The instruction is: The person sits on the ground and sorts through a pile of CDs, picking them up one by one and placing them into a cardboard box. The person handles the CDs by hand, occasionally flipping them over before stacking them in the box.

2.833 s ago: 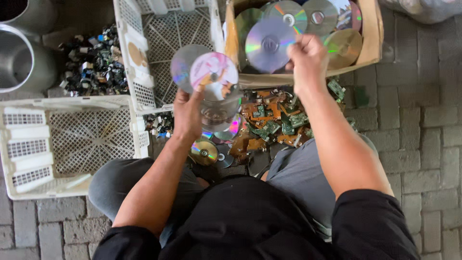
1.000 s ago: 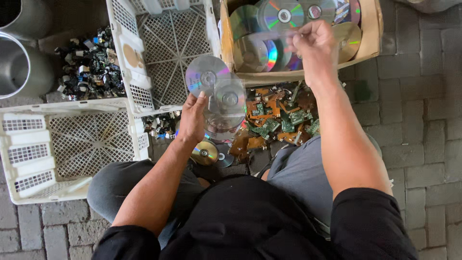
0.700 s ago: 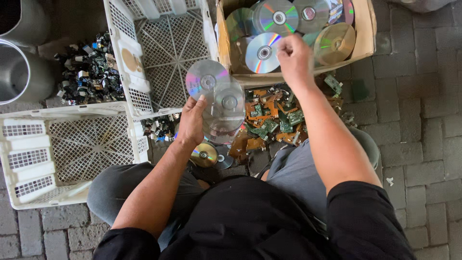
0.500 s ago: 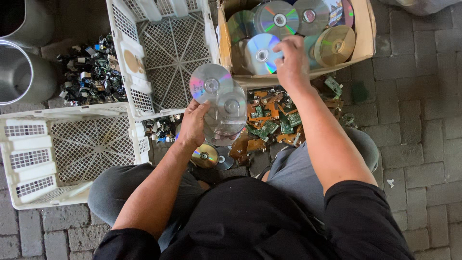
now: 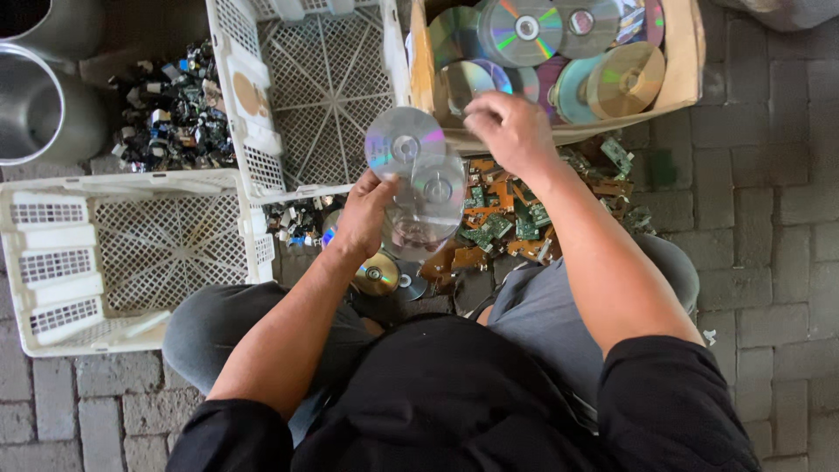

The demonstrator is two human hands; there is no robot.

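Shiny silver discs (image 5: 418,188) fan from my left hand (image 5: 363,218), fingers clamped on them, while my right hand (image 5: 511,131), fingers curled with contents unclear, hovers at the still-loaded cardboard box (image 5: 686,65) at one o'clock.

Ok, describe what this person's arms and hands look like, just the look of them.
Both arms are bare from just above the elbow down. Black short sleeves, part of a black top, cover the upper arms. The left hand and right hand are bare: no gloves, and no rings, watch or bracelet that I can make out.
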